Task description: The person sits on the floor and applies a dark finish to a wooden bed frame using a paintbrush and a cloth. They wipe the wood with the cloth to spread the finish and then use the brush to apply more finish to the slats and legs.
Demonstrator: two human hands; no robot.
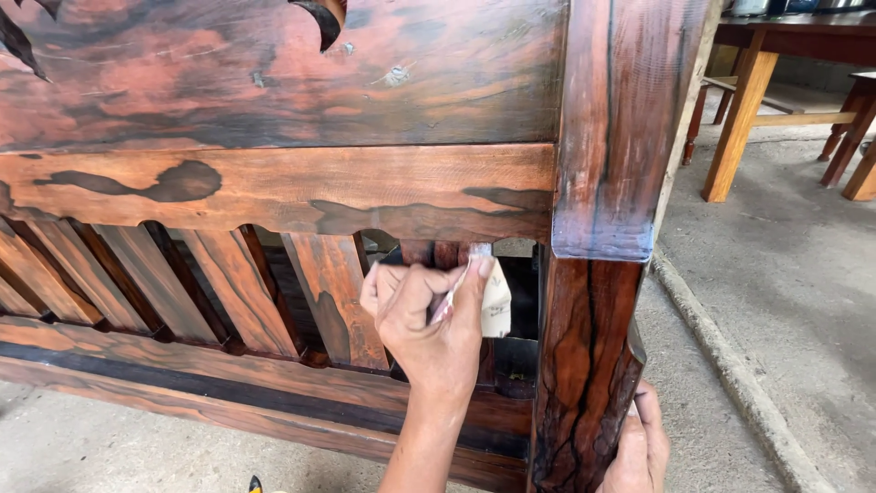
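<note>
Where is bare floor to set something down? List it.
Free: concrete floor right of the corner post, up to the table legs. Also floor below the bottom rail. Crowded: the slat gap, filled by the left hand with sandpaper.

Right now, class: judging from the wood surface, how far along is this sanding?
Done: the post's upper part looks dull and rubbed. In hand: the left hand presses folded sandpaper at a slat by the post; the right hand steadies its base. Left: other slats remain glossy.

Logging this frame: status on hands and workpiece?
Left hand pinching folded pale sandpaper against a dark reddish wooden slat. Right hand bracing the thick wooden corner post. Nothing in the way.
</note>
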